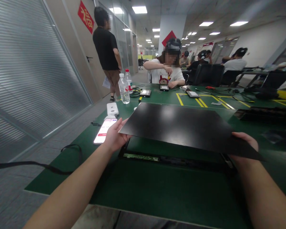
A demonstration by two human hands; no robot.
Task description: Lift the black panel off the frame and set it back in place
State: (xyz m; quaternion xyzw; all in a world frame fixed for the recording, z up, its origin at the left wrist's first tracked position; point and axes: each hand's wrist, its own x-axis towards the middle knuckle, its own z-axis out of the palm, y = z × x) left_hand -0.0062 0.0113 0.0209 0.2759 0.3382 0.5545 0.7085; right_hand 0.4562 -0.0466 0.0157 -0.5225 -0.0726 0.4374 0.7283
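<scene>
A thin, glossy black panel [178, 125] is held above the green table between my two hands. My left hand [115, 135] grips its left edge, thumb on top and fingers beneath. At the right edge, my right hand [246, 146] is closed on it, its fingers partly hidden under the sheet. Below the panel lies a dark frame [190, 163] with a green circuit board strip [140, 157] along its near side. Most of the frame is covered from sight. Right beside my left hand rests a lit phone [102, 132].
Behind the phone sit a white charger [112, 109] and two water bottles [124, 89]. Across the table a person [168, 70] works over a small drive [164, 87]. Dark parts [264, 114] lie at the right. A black strap [38, 166] hangs off the left edge.
</scene>
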